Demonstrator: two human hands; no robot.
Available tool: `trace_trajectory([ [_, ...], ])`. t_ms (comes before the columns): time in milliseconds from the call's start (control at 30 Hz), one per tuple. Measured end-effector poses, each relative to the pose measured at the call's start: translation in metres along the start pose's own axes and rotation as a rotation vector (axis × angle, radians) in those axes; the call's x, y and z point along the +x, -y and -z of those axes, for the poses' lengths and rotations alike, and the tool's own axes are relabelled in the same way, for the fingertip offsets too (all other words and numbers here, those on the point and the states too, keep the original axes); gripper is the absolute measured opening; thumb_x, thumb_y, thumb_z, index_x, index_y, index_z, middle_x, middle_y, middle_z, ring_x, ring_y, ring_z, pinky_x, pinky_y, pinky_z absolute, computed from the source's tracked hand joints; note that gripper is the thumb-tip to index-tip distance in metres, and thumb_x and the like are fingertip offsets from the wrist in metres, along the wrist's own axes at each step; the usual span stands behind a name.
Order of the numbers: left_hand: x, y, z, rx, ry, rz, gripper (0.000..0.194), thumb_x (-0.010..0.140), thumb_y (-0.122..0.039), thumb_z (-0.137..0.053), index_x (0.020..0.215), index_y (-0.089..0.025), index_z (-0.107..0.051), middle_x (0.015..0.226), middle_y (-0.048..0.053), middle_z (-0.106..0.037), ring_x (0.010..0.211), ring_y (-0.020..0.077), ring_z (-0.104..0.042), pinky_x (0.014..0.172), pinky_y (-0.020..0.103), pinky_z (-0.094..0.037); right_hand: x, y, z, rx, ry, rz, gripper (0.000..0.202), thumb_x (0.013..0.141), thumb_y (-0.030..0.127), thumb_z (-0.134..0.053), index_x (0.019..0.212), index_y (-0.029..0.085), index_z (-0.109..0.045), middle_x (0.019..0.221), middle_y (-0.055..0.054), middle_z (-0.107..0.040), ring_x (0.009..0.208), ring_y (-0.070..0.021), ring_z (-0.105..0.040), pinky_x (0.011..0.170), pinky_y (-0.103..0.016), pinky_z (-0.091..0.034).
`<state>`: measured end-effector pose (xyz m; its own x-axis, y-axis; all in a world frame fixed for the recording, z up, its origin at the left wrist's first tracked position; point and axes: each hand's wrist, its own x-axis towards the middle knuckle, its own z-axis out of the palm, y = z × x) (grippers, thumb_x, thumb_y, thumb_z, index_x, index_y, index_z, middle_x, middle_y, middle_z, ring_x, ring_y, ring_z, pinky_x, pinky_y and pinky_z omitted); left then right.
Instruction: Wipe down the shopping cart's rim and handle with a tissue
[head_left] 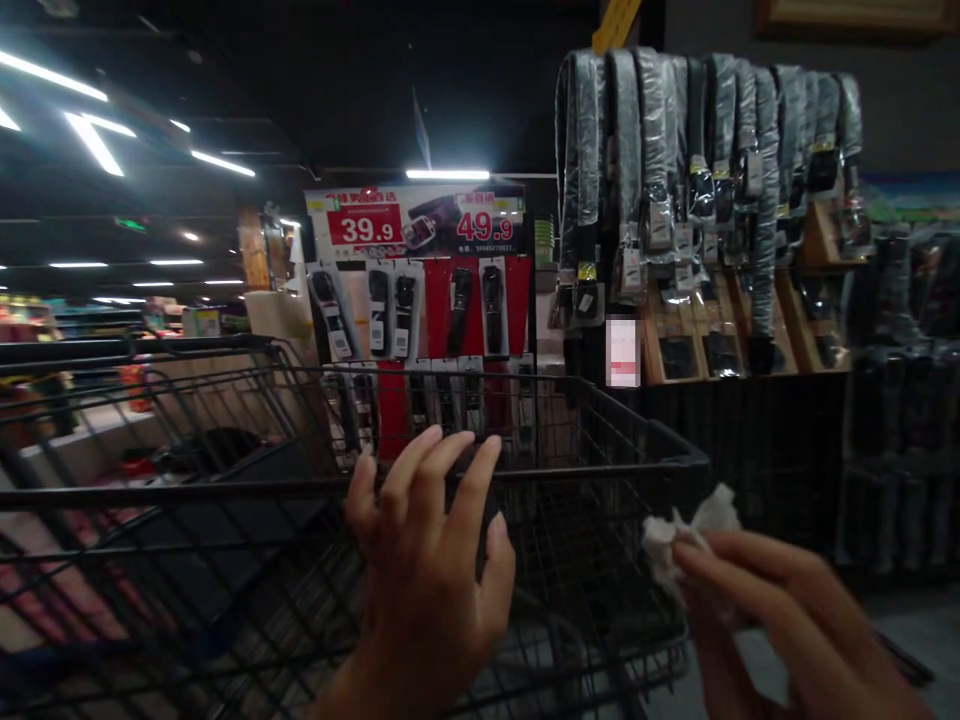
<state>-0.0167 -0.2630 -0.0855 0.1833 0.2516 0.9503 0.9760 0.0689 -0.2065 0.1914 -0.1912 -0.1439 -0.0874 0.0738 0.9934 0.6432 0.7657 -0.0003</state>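
A black wire shopping cart stretches across the view in front of me. My left hand is raised at the near side of its rail, fingers spread and holding nothing. Whether the fingers touch the rail I cannot tell. At the lower right, my right hand pinches a crumpled white tissue between thumb and fingers, just outside the cart's corner. Part of the tissue is hidden behind the fingers.
Behind the cart stands a display of packaged belts under a price sign. Plastic-wrapped belts hang at the right above wooden boxes. A dark flat-sided object shows through the cart's wires at left.
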Motion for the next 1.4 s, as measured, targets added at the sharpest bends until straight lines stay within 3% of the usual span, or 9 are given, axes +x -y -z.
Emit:
trace_trajectory([
  [100, 0.004, -0.002, -0.006, -0.074, 0.039, -0.026, 0.034, 0.088, -0.022, -0.049, 0.12, -0.014, -0.057, 0.111, 0.008, -0.062, 0.117, 0.0227, -0.047, 0.115, 0.045, -0.014, 0.04, -0.012, 0.006, -0.027, -0.076, -0.13, 0.014, 0.089, 0.024, -0.056, 0.098, 0.02, -0.067, 0.105, -0.008, -0.069, 0.094, -0.0206, -0.069, 0.082, -0.035, -0.058],
  [167, 0.004, -0.004, -0.01, -0.116, 0.056, -0.063, 0.033, 0.087, -0.02, -0.048, 0.119, -0.013, -0.057, 0.102, 0.006, -0.062, 0.106, 0.02, -0.051, 0.112, 0.042, -0.021, 0.061, -0.024, 0.005, 0.087, -0.049, -0.191, 0.015, 0.088, 0.032, -0.06, 0.091, 0.021, -0.069, 0.102, -0.007, -0.071, 0.091, -0.0207, -0.07, 0.081, -0.036, -0.058],
  [333, 0.003, -0.01, -0.014, -0.092, 0.047, -0.075, 0.034, 0.085, -0.022, -0.051, 0.116, -0.013, -0.059, 0.091, 0.006, -0.057, 0.092, 0.0209, -0.05, 0.102, 0.042, -0.031, 0.09, -0.037, 0.003, 0.472, 0.311, -0.393, 0.029, 0.081, 0.048, -0.065, 0.088, 0.021, -0.073, 0.086, -0.005, -0.075, 0.068, -0.0168, -0.071, 0.056, -0.025, -0.058],
  [467, 0.004, -0.011, -0.016, -0.05, 0.03, -0.078, 0.031, 0.085, -0.023, -0.051, 0.112, -0.013, -0.061, 0.088, 0.006, -0.055, 0.088, 0.0219, -0.049, 0.097, 0.044, -0.032, 0.101, -0.026, -0.003, 0.578, 0.534, -0.425, 0.025, 0.079, 0.043, -0.067, 0.079, 0.018, -0.073, 0.059, -0.002, -0.069, 0.048, -0.0117, -0.061, 0.038, -0.019, -0.044],
  [600, 0.005, -0.01, -0.016, -0.031, 0.02, -0.089, 0.029, 0.085, -0.022, -0.05, 0.109, -0.012, -0.061, 0.087, 0.007, -0.054, 0.088, 0.0223, -0.048, 0.096, 0.044, -0.033, 0.111, -0.02, -0.011, 0.547, 0.461, -0.483, 0.024, 0.075, 0.04, -0.068, 0.067, 0.018, -0.07, 0.049, 0.001, -0.063, 0.041, -0.0097, -0.054, 0.035, -0.019, -0.036],
  [833, 0.005, -0.01, -0.014, -0.028, 0.011, -0.107, 0.027, 0.083, -0.02, -0.051, 0.107, -0.011, -0.061, 0.087, 0.007, -0.053, 0.088, 0.0231, -0.047, 0.095, 0.044, -0.033, 0.137, -0.039, 0.006, 0.516, 0.215, -0.663, 0.03, 0.054, 0.048, -0.079, 0.065, 0.021, -0.07, 0.057, -0.003, -0.07, 0.048, -0.0149, -0.063, 0.041, -0.023, -0.046],
  [1133, 0.004, -0.009, -0.015, -0.013, -0.01, -0.115, 0.026, 0.082, -0.019, -0.053, 0.105, -0.011, -0.062, 0.086, 0.008, -0.053, 0.087, 0.0242, -0.047, 0.094, 0.046, -0.033, 0.09, -0.059, 0.013, 0.331, 0.4, -0.42, 0.032, 0.077, 0.053, -0.066, 0.083, 0.023, -0.073, 0.077, -0.002, -0.076, 0.069, -0.0196, -0.073, 0.057, -0.025, -0.057],
  [1233, 0.004, -0.01, -0.015, -0.011, -0.014, -0.11, 0.026, 0.082, -0.019, -0.053, 0.105, -0.012, -0.062, 0.086, 0.008, -0.053, 0.086, 0.0243, -0.047, 0.093, 0.046, -0.033, 0.069, -0.053, 0.013, 0.366, 0.301, -0.326, 0.023, 0.085, 0.045, -0.062, 0.092, 0.025, -0.071, 0.088, 0.0, -0.077, 0.078, -0.017, -0.074, 0.068, -0.023, -0.061],
  [1400, 0.004, -0.011, -0.014, -0.004, -0.01, -0.097, 0.026, 0.082, -0.02, -0.054, 0.105, -0.012, -0.062, 0.087, 0.008, -0.053, 0.088, 0.0251, -0.047, 0.095, 0.047, -0.033, 0.052, -0.04, 0.01, 0.288, 0.126, 0.038, 0.012, 0.088, 0.027, -0.06, 0.096, 0.025, -0.069, 0.098, 0.002, -0.076, 0.087, -0.014, -0.073, 0.092, -0.025, -0.056],
])
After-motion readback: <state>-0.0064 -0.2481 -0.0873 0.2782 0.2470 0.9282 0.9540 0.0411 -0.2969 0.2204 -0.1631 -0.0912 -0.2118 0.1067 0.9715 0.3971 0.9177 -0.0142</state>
